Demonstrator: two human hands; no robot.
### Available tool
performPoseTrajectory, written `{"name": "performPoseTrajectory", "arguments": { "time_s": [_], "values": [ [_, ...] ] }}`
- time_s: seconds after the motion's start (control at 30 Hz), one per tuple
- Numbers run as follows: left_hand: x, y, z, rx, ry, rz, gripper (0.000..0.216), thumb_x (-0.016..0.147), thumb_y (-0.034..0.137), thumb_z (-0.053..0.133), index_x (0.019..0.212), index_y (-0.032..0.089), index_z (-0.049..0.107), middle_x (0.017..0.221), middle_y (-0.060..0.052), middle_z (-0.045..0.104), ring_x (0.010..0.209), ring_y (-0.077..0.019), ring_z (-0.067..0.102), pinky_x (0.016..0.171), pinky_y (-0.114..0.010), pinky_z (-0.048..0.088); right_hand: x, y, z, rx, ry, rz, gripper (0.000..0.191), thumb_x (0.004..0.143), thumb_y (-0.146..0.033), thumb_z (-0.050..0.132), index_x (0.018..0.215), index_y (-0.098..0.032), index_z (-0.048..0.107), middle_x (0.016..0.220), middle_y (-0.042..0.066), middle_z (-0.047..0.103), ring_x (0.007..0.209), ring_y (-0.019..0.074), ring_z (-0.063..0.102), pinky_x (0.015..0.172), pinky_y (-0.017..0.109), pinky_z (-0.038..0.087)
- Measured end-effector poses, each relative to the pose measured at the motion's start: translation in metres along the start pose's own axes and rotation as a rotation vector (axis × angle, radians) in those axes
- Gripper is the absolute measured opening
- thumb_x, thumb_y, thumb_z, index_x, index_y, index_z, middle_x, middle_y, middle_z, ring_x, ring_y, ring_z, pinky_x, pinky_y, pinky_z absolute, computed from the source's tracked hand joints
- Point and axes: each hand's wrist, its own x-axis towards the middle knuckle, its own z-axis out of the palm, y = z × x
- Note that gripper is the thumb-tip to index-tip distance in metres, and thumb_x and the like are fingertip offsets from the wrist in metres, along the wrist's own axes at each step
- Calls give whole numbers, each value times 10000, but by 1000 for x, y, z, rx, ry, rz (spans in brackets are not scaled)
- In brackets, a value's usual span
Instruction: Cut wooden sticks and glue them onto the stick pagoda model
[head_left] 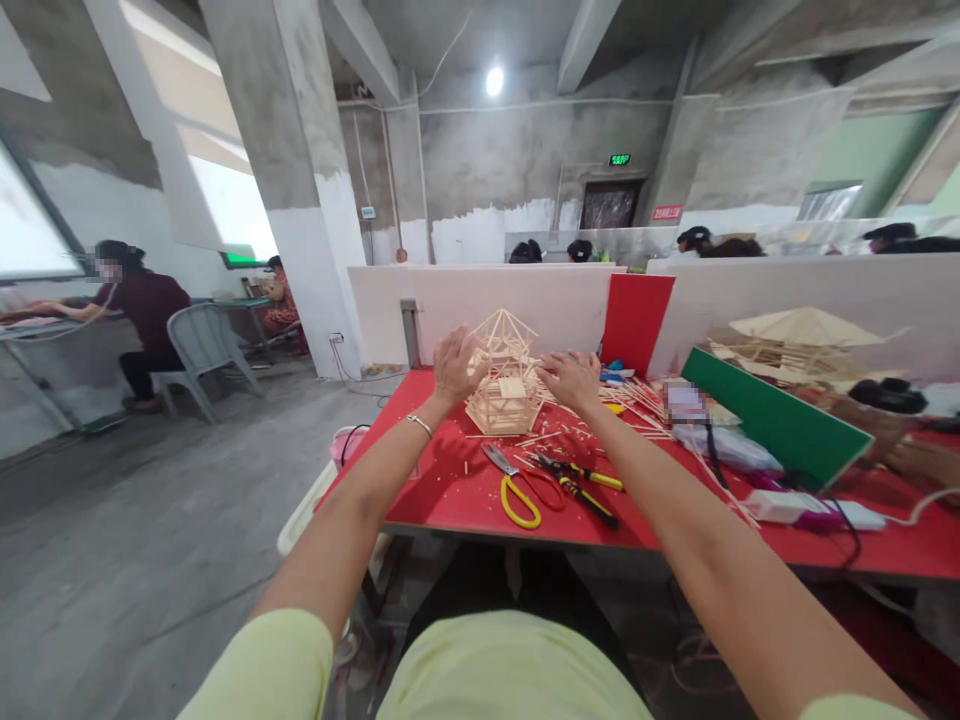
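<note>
A small pavilion model of pale wooden sticks [505, 390], with an open peaked roof frame, stands upright on the red table. My left hand [454, 366] is at its left side near roof height, fingers stretched upward and thumb towards the sticks. On the opposite side, my right hand [573, 380] reaches in with its fingers extended towards the frame. Whether the fingertips touch the sticks is too small to tell. In front of the model lie scissors [523, 500] with yellow and red handles, beside black-and-yellow pliers [581, 490].
Loose wooden sticks [637, 405] and scraps litter the red table [442, 500]. To the right are a green board [780, 420], a white power strip [814, 510] with cables and another stick model [802, 345]. A red panel [637, 322] leans against the white partition [480, 300]. Other people sit nearby.
</note>
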Motion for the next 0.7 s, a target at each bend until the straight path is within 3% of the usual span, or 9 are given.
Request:
{"name": "performPoseTrajectory", "arguments": {
  "time_s": [0.1,0.23,0.37,0.5,0.7],
  "values": [
    [26,-3,10,-55,17,-70,511,874,545,601,1269,226,656,1622,-95,304,1473,-298,275,1201,-496,189,20,-3,-7,1,-40,65,547,931,-650,385,1328,-360,625,1364,46,638,1317,324,461,1126,605,173],
    [46,-1,21,-103,-85,-74,624,784,621,683,1244,198,675,1616,-123,306,1434,-356,311,1166,-543,240,38,-15,-15,8,-60,132,641,889,-711,420,1355,-318,617,1332,105,655,1274,344,510,1097,570,231],
    [52,6,25,-69,-150,-92,579,765,632,685,1183,233,716,1577,-101,384,1411,-342,374,1168,-494,273,46,-28,-11,18,-65,166,577,889,-684,444,1297,-339,662,1298,114,672,1246,349,532,1090,575,226],
    [54,12,29,-100,-155,-174,565,769,590,695,1173,195,727,1537,-136,436,1393,-333,403,1148,-450,312,51,-28,0,25,-62,199,514,903,-657,433,1241,-371,694,1285,111,677,1223,354,542,1066,591,238],
    [56,14,26,-83,-175,-226,378,801,480,684,1027,195,787,1468,-118,522,1323,-336,479,1119,-428,339,55,-24,9,42,-78,239,479,936,-628,400,1188,-379,723,1237,106,697,1189,334,557,1059,585,242]
  ]
}}
